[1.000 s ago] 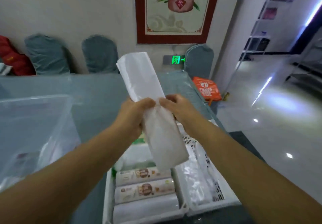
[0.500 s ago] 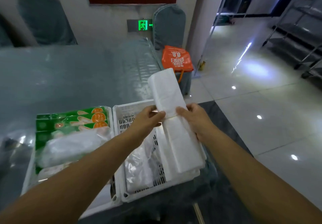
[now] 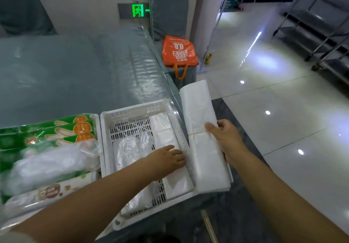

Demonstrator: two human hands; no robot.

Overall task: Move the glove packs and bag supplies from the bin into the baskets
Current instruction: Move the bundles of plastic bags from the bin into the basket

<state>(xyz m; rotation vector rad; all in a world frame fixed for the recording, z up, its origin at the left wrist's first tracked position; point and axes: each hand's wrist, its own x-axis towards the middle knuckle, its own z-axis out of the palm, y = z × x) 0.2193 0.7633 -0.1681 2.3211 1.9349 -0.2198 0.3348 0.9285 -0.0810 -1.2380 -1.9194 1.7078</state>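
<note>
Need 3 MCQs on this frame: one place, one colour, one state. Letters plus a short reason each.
1. Where is the left hand?
A. inside the white slotted basket
B. on the floor
C. on the chair

2. What colour is the bag on the floor beyond the table?
A. blue
B. orange
C. black

3. How is the banded stack of white plastic bags held?
A. lying loose on the floor
B. gripped by the right hand
C. pinched by both hands

Key: 1 A, the palm rests on a flat white pack in the basket. 2 B, it is plainly orange. 3 B, only the right hand's fingers wrap it.
</note>
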